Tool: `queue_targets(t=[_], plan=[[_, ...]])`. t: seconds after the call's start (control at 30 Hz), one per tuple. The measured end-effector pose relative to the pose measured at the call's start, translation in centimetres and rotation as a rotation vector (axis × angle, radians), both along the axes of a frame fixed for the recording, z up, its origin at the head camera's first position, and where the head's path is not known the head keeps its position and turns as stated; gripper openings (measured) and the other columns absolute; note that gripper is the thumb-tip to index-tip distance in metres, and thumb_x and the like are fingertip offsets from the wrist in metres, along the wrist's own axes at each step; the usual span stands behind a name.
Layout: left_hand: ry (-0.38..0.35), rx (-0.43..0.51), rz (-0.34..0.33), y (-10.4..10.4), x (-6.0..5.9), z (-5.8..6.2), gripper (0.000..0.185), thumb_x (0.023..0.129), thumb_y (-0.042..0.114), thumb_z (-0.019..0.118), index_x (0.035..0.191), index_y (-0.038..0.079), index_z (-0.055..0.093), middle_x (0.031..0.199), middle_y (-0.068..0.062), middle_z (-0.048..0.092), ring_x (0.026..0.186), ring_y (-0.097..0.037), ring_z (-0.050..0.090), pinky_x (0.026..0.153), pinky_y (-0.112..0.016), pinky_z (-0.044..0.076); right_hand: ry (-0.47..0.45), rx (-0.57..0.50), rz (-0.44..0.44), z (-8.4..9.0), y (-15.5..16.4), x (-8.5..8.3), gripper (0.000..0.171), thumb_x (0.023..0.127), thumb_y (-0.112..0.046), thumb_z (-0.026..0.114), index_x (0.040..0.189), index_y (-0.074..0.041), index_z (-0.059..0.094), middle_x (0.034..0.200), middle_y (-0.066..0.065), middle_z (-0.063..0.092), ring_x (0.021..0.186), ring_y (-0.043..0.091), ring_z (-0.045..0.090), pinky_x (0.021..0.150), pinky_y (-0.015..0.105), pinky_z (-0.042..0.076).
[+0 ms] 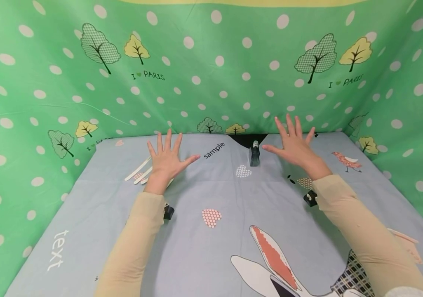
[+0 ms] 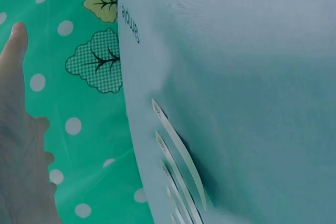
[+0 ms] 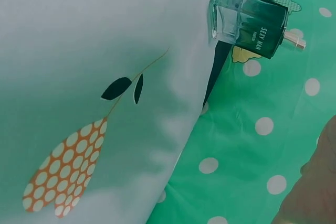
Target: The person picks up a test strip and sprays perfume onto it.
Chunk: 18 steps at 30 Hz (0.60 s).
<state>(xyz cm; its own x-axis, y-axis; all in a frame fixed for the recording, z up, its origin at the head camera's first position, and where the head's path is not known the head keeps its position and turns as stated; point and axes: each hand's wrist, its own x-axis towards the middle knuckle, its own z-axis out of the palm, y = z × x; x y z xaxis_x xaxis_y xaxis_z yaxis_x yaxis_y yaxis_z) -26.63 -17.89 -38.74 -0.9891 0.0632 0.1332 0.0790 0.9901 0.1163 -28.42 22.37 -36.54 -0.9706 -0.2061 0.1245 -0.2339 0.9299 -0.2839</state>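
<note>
Both hands hover over the table with fingers spread and nothing held. My left hand is above several white paper strips, which lie side by side at the left; it partly covers them. In the left wrist view the strips look slim, pointed and slightly curved, with small print near the tips. My right hand is just right of a dark perfume bottle standing upright near the back edge. Close up in the right wrist view, the glass bottle reads "SEXY MAN" and has a bare spray nozzle.
A grey-blue printed cloth with hearts, a rabbit and words covers the table. Green dotted curtains hang behind it and at both sides. Small black wrist devices sit under both forearms.
</note>
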Motion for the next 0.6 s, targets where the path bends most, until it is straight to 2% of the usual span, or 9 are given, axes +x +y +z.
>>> queue_targets(t=[0.3, 0.6], plan=[[0.000, 0.002, -0.001, -0.29, 0.20, -0.25, 0.107, 0.079, 0.092, 0.033, 0.161, 0.029, 0.008, 0.170, -0.009, -0.002, 0.154, -0.039, -0.016, 0.118, -0.070, -0.009, 0.010, 0.000, 0.004, -0.07, -0.57, -0.11, 0.103, 0.086, -0.082, 0.043, 0.159, -0.033, -0.010, 0.167, 0.011, -0.020, 0.152, 0.037, -0.025, 0.106, 0.080, -0.019], [-0.011, 0.005, -0.007, -0.40, 0.60, -0.25, 0.105, 0.081, 0.089, 0.036, 0.162, 0.028, 0.008, 0.170, -0.009, -0.004, 0.155, -0.039, -0.013, 0.119, -0.069, -0.008, 0.015, -0.006, 0.020, -0.19, -1.00, -0.13, 0.104, 0.087, -0.079, 0.046, 0.161, -0.028, -0.005, 0.168, 0.015, -0.015, 0.153, 0.041, -0.018, 0.109, 0.080, -0.014]])
